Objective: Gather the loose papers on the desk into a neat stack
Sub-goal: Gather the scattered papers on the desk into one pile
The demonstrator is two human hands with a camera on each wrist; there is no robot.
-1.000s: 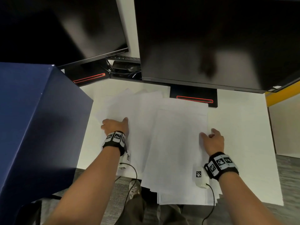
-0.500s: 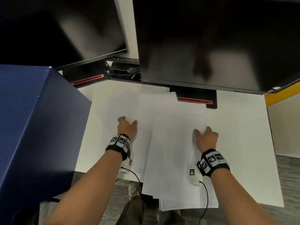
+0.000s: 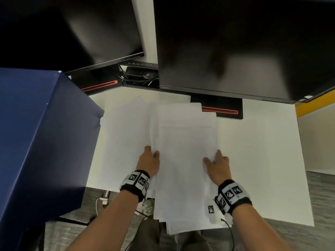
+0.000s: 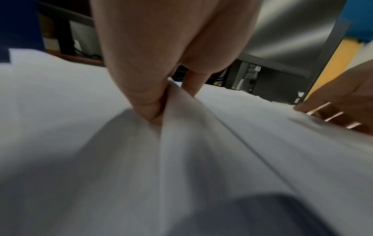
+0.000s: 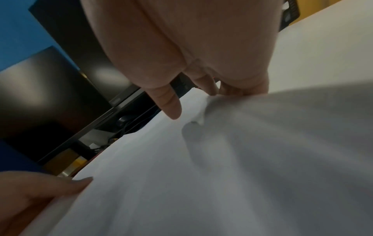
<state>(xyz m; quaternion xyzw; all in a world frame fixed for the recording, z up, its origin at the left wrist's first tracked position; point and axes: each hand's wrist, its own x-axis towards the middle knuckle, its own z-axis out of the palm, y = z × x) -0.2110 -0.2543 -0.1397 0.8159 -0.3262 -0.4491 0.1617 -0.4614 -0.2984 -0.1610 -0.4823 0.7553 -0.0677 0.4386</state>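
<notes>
White papers (image 3: 183, 151) lie in a loose overlapped pile on the white desk (image 3: 262, 151), with the near ends hanging over the front edge. More sheets (image 3: 125, 131) fan out to the left under the pile. My left hand (image 3: 152, 152) is at the pile's left edge; in the left wrist view its thumb and fingers (image 4: 149, 103) pinch a raised fold of paper (image 4: 201, 143). My right hand (image 3: 213, 158) is at the right edge. There the thumb (image 5: 171, 105) sits over the papers (image 5: 181, 175) and the fingers (image 5: 242, 89) curl round the lifted edge.
A big dark blue box (image 3: 36, 133) stands on the left, close to the fanned sheets. Two black monitors (image 3: 235, 42) (image 3: 81, 33) overhang the back of the desk; their bases (image 3: 221, 110) and cables (image 3: 139, 75) lie behind the papers. Bare desk stretches to the right.
Both hands have moved inward toward each other. The left sheets have slid right, against the main pile, and the spread of papers is narrower.
</notes>
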